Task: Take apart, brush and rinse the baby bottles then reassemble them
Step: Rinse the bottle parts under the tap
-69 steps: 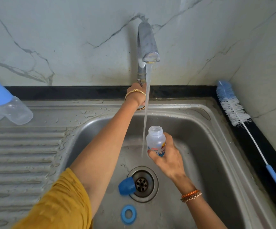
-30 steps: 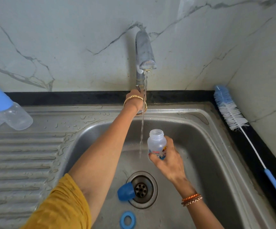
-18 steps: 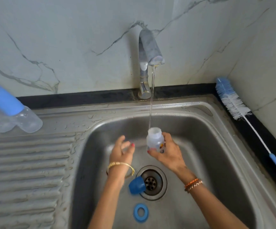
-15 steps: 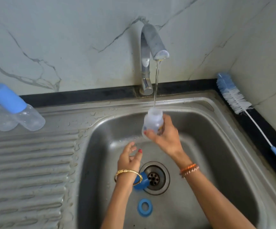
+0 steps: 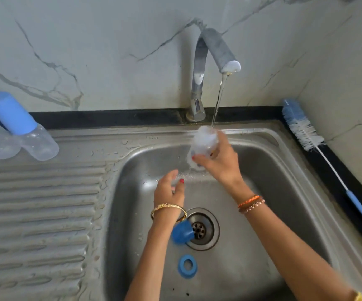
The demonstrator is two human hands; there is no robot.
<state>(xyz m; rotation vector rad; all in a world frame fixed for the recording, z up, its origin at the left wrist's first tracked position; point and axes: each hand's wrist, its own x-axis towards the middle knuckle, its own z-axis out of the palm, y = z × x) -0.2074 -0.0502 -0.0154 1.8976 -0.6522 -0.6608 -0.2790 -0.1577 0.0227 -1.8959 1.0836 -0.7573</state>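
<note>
right hand: fingers curled round small clear plastic baby bottle, neck up under thin water stream; bottle blurred, slightly tilted.
left hand: relaxed, fingers loosely spread, grasping nothing; below-left of right-hand fingers, apart from bottle.
chrome curved tap: above right-hand fingers, running.
blue plastic cap: on its side at drain edge, below left wrist.
blue plastic screw ring: flat on floor of steel sink, nearer than cap.
two capped clear bottles: lying on drainboard, far left of fingers.
blue-and-white bottle brush: on black ledge, right of right-hand fingers, untouched.
</note>
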